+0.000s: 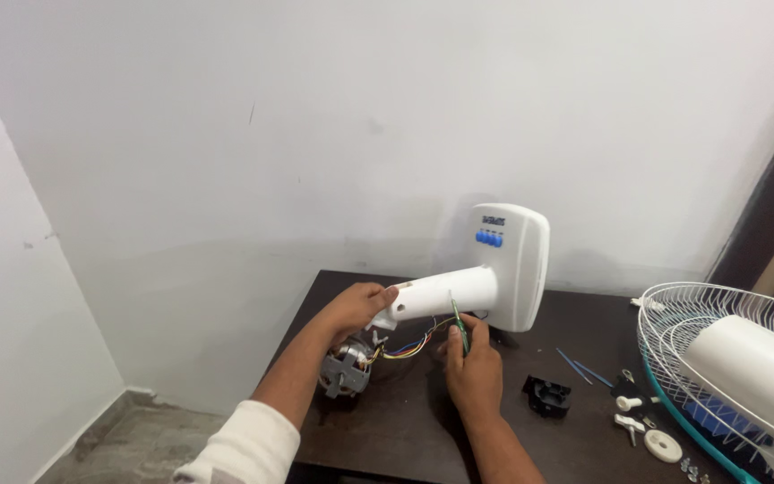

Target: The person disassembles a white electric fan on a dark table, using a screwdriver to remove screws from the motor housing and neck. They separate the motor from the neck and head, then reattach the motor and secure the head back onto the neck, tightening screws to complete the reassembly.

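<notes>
A white fan body (494,273), with a neck and a square base bearing blue buttons, lies tipped on a dark table (405,430). My left hand (356,305) grips the narrow end of the neck. My right hand (472,363) holds a thin green-handled screwdriver (459,323) against the underside of the neck. Coloured wires (409,345) run from the neck to a grey fan motor (347,367) lying on the table below my left hand.
A white wire fan guard (674,314) with a white motor cover (754,367) sits at the right. A black plastic part (546,396), blue sticks (580,367), white knobs and screws (642,426) lie near it. White walls stand behind and to the left.
</notes>
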